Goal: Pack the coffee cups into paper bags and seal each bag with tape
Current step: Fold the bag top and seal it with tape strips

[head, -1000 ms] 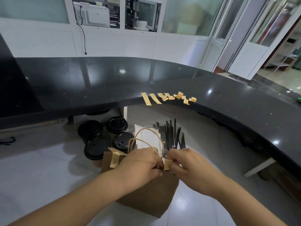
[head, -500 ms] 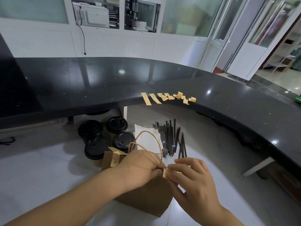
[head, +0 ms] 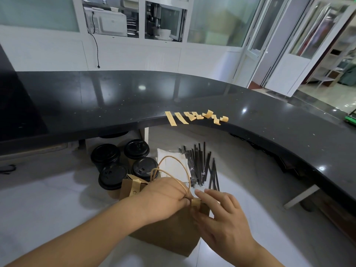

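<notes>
Pinching my paper bag [head: 173, 232] top with left hand [head: 165, 197], right hand [head: 221, 214] fingers spread, pressing tape strip [head: 195, 202] (cups [head: 113, 176] behind).

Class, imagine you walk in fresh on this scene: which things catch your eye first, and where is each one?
First, the two hands at the bottom centre: the left hand pinches the top of a brown paper bag shut while the right hand presses a tan tape strip over its fold. Behind the bag stand four black-lidded paper coffee cups, and more tan tape strips hang along the edge of the curved black counter.
</notes>
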Demonstrator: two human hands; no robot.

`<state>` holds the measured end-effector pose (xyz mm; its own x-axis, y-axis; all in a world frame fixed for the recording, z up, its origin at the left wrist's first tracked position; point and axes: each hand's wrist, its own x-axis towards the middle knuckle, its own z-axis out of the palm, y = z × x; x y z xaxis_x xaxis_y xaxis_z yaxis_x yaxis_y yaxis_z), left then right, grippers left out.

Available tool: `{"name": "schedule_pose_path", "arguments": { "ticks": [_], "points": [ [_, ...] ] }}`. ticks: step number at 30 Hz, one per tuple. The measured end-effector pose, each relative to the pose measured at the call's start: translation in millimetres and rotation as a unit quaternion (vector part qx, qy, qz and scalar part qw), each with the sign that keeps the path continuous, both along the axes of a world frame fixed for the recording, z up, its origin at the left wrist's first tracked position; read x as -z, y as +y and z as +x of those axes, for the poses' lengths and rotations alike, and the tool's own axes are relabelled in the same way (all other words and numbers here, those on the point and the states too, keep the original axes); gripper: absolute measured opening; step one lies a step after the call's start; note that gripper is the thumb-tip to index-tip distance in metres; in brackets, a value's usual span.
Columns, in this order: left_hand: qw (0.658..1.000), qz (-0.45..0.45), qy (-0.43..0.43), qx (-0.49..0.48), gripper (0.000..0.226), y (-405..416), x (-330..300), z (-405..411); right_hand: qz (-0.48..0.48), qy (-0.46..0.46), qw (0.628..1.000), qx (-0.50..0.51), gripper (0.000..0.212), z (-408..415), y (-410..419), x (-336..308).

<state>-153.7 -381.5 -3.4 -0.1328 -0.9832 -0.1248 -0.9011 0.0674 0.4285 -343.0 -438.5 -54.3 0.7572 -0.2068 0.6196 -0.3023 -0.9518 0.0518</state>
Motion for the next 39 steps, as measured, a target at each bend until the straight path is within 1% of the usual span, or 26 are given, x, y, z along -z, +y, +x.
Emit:
{"name": "schedule_pose_path", "arguments": {
  "ticks": [2,4,6,9,12,13,15,16,18,20,21,23,25,28,31,34,36,39],
  "points": [
    [1.000,0.001,0.005,-0.007,0.023,0,-1,0,0.039,-0.010,0.999,-0.007,0.011,-2,1,1],
    [1.000,0.004,0.015,-0.011,0.024,1,-2,-1,0.114,-0.052,0.992,0.004,0.011,-2,0,-2],
    [1.000,0.010,0.018,-0.011,0.026,1,-2,0,0.202,-0.089,0.975,0.042,0.013,1,-1,-9],
    [1.000,0.012,0.021,-0.011,0.024,1,-1,0,0.319,-0.095,0.940,0.076,0.022,6,-5,-15],
    [1.000,0.004,0.014,-0.012,0.022,1,-1,-1,0.355,-0.066,0.930,0.066,0.021,11,-6,-17],
    [1.000,0.004,0.011,-0.013,0.023,1,-1,-1,0.361,-0.054,0.929,0.062,0.018,13,-6,-17],
    [1.000,0.008,0.005,-0.011,0.025,0,-1,-1,0.389,-0.048,0.917,0.073,0.005,16,-5,-19],
    [1.000,0.008,0.002,-0.009,0.026,0,-1,0,0.408,-0.049,0.908,0.079,0.006,18,-5,-20],
    [1.000,0.005,0.003,-0.005,0.026,0,0,0,0.437,-0.042,0.894,0.090,0.024,19,-6,-21],
    [1.000,-0.001,0.008,-0.002,0.026,0,1,0,0.425,-0.027,0.900,0.098,0.030,19,-7,-22],
    [1.000,-0.002,0.012,-0.002,0.026,-1,2,0,0.403,-0.020,0.910,0.099,0.029,19,-7,-23],
    [1.000,-0.002,0.019,-0.005,0.026,-1,4,1,0.360,-0.022,0.927,0.100,0.016,20,-6,-22],
    [1.000,-0.007,0.017,-0.007,0.027,-1,6,1,0.336,-0.024,0.936,0.099,0.009,20,-5,-24],
    [1.000,-0.017,0.014,-0.003,0.026,0,8,1,0.281,0.013,0.955,0.097,0.006,20,-6,-25],
    [0.999,-0.042,0.002,-0.001,0.025,1,9,-1,0.257,0.045,0.959,0.108,0.009,20,-8,-30],
    [0.997,-0.075,-0.006,-0.012,0.024,3,16,0,0.244,0.068,0.960,0.115,0.008,24,-8,-35],
    [0.994,-0.112,0.009,0.003,0.032,8,21,3,0.246,0.082,0.959,0.116,0.007,25,-8,-37],
    [0.976,-0.211,0.013,0.047,0.048,21,26,12,0.247,0.111,0.955,0.119,0.008,26,-10,-39]
  ]
}}
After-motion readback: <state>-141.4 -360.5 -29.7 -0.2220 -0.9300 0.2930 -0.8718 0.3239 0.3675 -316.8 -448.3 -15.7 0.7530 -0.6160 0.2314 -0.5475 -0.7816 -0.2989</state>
